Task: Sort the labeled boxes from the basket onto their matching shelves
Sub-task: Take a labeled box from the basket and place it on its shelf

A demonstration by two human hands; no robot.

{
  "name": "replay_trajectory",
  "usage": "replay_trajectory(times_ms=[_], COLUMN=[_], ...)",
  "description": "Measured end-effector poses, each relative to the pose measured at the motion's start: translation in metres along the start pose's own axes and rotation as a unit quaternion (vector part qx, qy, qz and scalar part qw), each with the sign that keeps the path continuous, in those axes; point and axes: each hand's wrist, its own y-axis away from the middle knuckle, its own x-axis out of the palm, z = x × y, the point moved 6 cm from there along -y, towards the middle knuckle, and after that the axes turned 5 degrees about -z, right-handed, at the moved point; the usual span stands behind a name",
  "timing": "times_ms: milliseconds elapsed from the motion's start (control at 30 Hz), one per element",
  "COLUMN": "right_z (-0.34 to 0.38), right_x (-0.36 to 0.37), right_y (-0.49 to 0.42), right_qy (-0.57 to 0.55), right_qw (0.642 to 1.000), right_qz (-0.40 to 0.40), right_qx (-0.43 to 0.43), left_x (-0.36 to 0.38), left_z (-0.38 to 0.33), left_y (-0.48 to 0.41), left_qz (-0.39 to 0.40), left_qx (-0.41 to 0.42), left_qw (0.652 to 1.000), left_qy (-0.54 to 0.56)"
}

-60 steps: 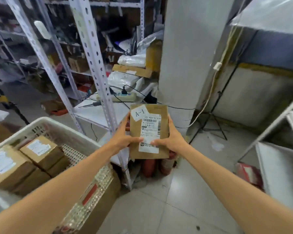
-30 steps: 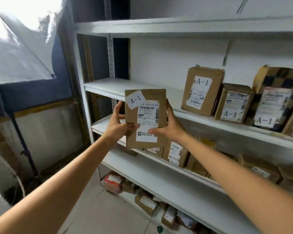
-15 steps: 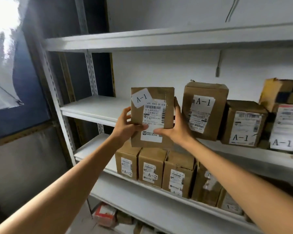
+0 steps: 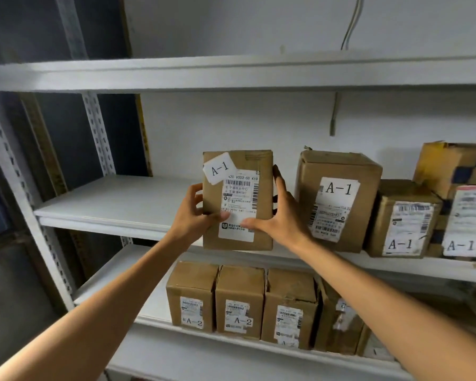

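We are holding a brown cardboard box (image 4: 238,199) upright in front of the middle shelf (image 4: 116,204), a smooth white-painted board. The box's bottom edge is overlapping the shelf's front lip, and we cannot tell whether it is touching the board. Our left hand (image 4: 195,213) is gripping the left edge, with the fingers curling behind and the thumb lying across the front. Our right hand (image 4: 280,213) is clasping the right edge, with the fingers reaching up the side and the thumb pressing on the white shipping label. A tilted white sticker at the top corner is showing A-1.

Just beside it on the right, a tall carton (image 4: 338,199) marked A-1 is standing on the same shelf, and our right hand is covering its lower left corner. Next to that a small carton (image 4: 401,218) is sitting, also marked A-1. Beyond it a checked carton (image 4: 462,171) is getting cut off by the frame edge.

On the lower shelf (image 4: 154,306) a row of cartons (image 4: 239,301) is standing side by side. Two are showing A-2, and the third label is too creased to read. Our right forearm is hiding whatever is standing further along.

Overhead the top shelf (image 4: 231,72) is running across, a thin cable (image 4: 351,23) is hanging down the wall, and a perforated post (image 4: 98,133) is rising at the left.
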Motion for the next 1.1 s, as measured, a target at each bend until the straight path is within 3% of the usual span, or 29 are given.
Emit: replay_trajectory(times_ms=[100,267,500,667,833,900,967,1100], right_z=[-0.001,-0.006,0.032,0.037,0.043,0.046,0.052,0.062], right_x=[0.002,-0.008,-0.023,-0.017,0.023,0.049,0.081,0.168], right_y=[-0.003,0.005,0.016,0.022,0.022,0.018,0.015,0.018], right_qy=[-0.003,0.159,0.399,0.431,0.412,0.404,0.381,0.295], right_qw=[1.0,0.986,0.889,0.875,0.888,0.895,0.906,0.924], right_qz=[-0.017,-0.043,-0.18,-0.149,-0.07,-0.053,-0.025,0.153], right_qx=[0.015,0.011,-0.136,-0.164,-0.192,-0.183,-0.181,-0.19], left_x=[0.003,0.021,0.043,0.054,0.023,-0.006,-0.041,-0.127], left_z=[0.001,0.016,0.019,0.021,0.037,0.036,0.032,0.032], left_y=[-0.012,-0.021,-0.033,-0.041,-0.036,-0.032,-0.023,0.007], left_qz=[0.007,0.03,0.067,0.083,0.082,0.059,0.051,0.013], left_qx=[0.021,0.026,0.032,0.023,0.004,0.038,0.067,0.031], left_qw=[1.0,0.999,0.997,0.995,0.981,0.956,0.902,0.822], left_qy=[0.015,0.019,-0.008,-0.042,-0.173,-0.286,-0.423,-0.569])
